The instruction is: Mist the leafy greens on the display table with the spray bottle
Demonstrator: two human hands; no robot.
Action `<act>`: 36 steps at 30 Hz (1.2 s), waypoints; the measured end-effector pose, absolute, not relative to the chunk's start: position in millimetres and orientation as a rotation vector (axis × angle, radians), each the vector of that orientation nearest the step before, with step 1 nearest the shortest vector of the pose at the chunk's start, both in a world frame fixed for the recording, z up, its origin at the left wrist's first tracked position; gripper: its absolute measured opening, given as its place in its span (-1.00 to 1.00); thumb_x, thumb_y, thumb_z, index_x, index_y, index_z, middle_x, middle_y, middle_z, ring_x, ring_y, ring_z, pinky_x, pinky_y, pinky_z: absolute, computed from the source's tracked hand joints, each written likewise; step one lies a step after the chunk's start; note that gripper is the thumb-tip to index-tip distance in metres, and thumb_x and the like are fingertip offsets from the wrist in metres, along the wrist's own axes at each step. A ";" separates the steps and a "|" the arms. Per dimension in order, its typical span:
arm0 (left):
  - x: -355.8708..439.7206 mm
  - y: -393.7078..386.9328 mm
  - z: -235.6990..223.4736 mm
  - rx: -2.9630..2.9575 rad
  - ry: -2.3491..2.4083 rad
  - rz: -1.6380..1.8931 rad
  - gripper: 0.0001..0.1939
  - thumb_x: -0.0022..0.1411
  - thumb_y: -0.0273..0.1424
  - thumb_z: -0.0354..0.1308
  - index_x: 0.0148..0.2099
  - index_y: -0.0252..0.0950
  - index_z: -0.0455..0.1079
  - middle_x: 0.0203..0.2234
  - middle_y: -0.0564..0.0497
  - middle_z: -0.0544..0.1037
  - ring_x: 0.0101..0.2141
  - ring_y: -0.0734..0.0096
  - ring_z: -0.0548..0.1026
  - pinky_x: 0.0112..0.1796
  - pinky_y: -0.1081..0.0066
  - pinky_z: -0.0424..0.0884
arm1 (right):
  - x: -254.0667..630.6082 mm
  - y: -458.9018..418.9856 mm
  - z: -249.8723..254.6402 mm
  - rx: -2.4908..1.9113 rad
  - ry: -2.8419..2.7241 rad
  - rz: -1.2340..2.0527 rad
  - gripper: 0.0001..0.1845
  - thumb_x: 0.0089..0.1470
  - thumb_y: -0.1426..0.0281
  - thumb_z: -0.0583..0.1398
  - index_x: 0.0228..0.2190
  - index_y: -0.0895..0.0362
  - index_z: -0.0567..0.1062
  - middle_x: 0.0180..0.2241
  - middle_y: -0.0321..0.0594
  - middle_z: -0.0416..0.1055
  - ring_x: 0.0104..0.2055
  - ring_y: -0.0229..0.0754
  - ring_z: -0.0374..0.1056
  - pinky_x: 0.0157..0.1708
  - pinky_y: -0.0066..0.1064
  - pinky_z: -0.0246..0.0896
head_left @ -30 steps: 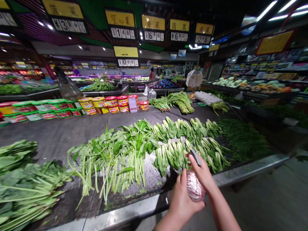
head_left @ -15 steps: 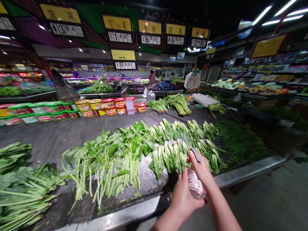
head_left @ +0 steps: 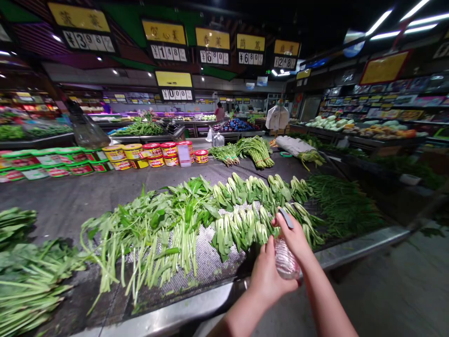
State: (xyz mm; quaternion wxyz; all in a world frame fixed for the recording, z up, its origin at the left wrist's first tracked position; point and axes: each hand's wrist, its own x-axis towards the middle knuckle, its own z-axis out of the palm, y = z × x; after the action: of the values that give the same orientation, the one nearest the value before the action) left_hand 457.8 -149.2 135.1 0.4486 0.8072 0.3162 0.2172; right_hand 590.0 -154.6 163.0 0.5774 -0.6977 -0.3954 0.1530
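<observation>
Both my hands hold a clear, ribbed spray bottle [head_left: 286, 260] with a grey top, over the front edge of the vegetable stand. My left hand [head_left: 268, 276] is wrapped round the bottle's body from the left and below. At the spray head my right hand [head_left: 293, 238] is closed, fingers round the neck and the grey piece above them. Just beyond the bottle lie rows of small bok choy [head_left: 242, 229], pale stems up and green leaves down. Left of these spreads a heap of leafy greens with long stems [head_left: 168, 229]. The bottle's nozzle is mostly hidden by my fingers.
A metal rim [head_left: 175, 306] runs along the stand's front. Spinach-like greens [head_left: 31, 276] lie at the left, thin dark greens [head_left: 343, 206] at the right. Stacked tubs [head_left: 152, 154] and tied bundles [head_left: 257, 152] stand behind. Price signs [head_left: 164, 40] hang overhead.
The whole view has shifted, so the stand and vegetables sit slightly further left. Half a second ago a faint mist showed over the bok choy. Both hands keep their hold on the spray bottle.
</observation>
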 end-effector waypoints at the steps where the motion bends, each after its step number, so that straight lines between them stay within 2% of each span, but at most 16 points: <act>1: 460.2 -148.5 135.9 1.998 0.769 0.535 0.17 -0.35 -0.32 0.36 0.29 -0.44 -0.11 0.04 -0.25 0.28 -0.03 0.02 0.35 0.00 0.23 0.30 | 592.8 -154.8 163.2 -1.635 -0.928 0.347 -0.50 0.03 -0.04 0.03 -0.38 0.12 0.48 -0.41 -0.17 0.49 -0.35 -0.11 0.38 -0.31 -0.31 0.24; 5: 467.8 -149.1 135.5 1.987 0.729 0.517 0.18 -0.37 -0.35 0.38 0.29 -0.36 -0.12 0.05 -0.21 0.27 0.00 0.02 0.32 0.03 0.23 0.27 | 602.4 -157.4 158.6 -1.640 -0.927 0.286 -0.50 0.02 -0.07 0.03 -0.51 0.11 0.43 -0.51 -0.20 0.45 -0.45 -0.14 0.33 -0.39 -0.33 0.22; 10: 474.4 -156.8 131.3 1.978 0.737 0.514 0.15 -0.37 -0.35 0.39 0.27 -0.35 -0.07 0.03 -0.20 0.29 0.00 0.01 0.32 0.04 0.21 0.26 | 612.2 -162.7 148.0 -1.657 -0.911 0.305 -0.50 0.00 -0.07 0.04 -0.51 0.10 0.43 -0.57 -0.23 0.41 -0.52 -0.15 0.30 -0.46 -0.32 0.22; 16: 483.1 -164.8 123.8 1.940 0.773 0.540 0.17 -0.39 -0.35 0.40 0.28 -0.35 -0.07 0.08 -0.20 0.25 0.05 0.02 0.28 0.09 0.23 0.21 | 623.5 -166.5 142.0 -1.654 -0.905 0.374 -0.51 -0.01 -0.04 0.07 -0.35 0.11 0.48 -0.39 -0.15 0.51 -0.32 -0.05 0.41 -0.25 -0.23 0.27; 20: 489.7 -169.6 121.5 1.942 0.796 0.563 0.17 -0.39 -0.35 0.39 0.28 -0.40 -0.07 0.06 -0.21 0.27 0.03 0.03 0.29 0.07 0.25 0.24 | 629.1 -169.7 142.3 -1.611 -0.919 0.419 -0.48 -0.02 0.00 0.11 -0.17 0.12 0.46 -0.32 -0.14 0.51 -0.23 -0.04 0.41 -0.13 -0.20 0.25; 22: 493.0 -171.6 121.0 1.941 0.814 0.574 0.17 -0.40 -0.34 0.40 0.27 -0.42 -0.04 0.07 -0.22 0.27 0.03 0.02 0.29 0.07 0.24 0.25 | 631.6 -172.2 142.9 -1.594 -0.935 0.420 -0.47 -0.04 0.02 0.14 -0.14 0.14 0.46 -0.27 -0.13 0.50 -0.18 -0.02 0.40 -0.09 -0.17 0.24; 27: 501.4 -174.2 120.4 1.926 0.830 0.608 0.09 -0.42 -0.27 0.43 0.21 -0.36 0.09 0.04 -0.19 0.31 -0.01 0.04 0.33 0.03 0.19 0.28 | 637.7 -178.5 143.2 -1.527 -0.985 0.425 -0.49 -0.08 0.06 0.20 -0.15 0.12 0.47 -0.22 -0.15 0.50 -0.16 -0.02 0.39 -0.09 -0.17 0.25; 32: 506.5 -176.3 120.2 1.908 0.835 0.584 0.17 -0.40 -0.32 0.43 0.27 -0.34 -0.03 0.09 -0.20 0.25 0.05 0.05 0.28 0.09 0.21 0.21 | 642.7 -179.6 138.9 -1.548 -0.952 0.452 -0.52 -0.03 0.01 0.14 -0.24 0.12 0.51 -0.25 -0.12 0.50 -0.22 -0.03 0.40 -0.19 -0.21 0.29; 36: 504.8 -177.9 121.5 1.914 0.830 0.542 0.18 -0.39 -0.33 0.41 0.29 -0.33 -0.07 0.11 -0.21 0.23 0.08 0.03 0.25 0.12 0.21 0.17 | 642.1 -180.5 135.7 -1.582 -0.936 0.404 -0.49 0.01 0.01 0.09 -0.17 0.11 0.48 -0.27 -0.14 0.50 -0.21 -0.04 0.40 -0.16 -0.21 0.26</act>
State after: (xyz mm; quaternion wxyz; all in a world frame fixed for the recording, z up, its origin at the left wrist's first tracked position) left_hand 504.8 -177.9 121.5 0.4735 0.7821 0.3392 0.2215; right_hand 642.1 -180.5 135.7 0.5889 -0.6793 -0.4020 0.1733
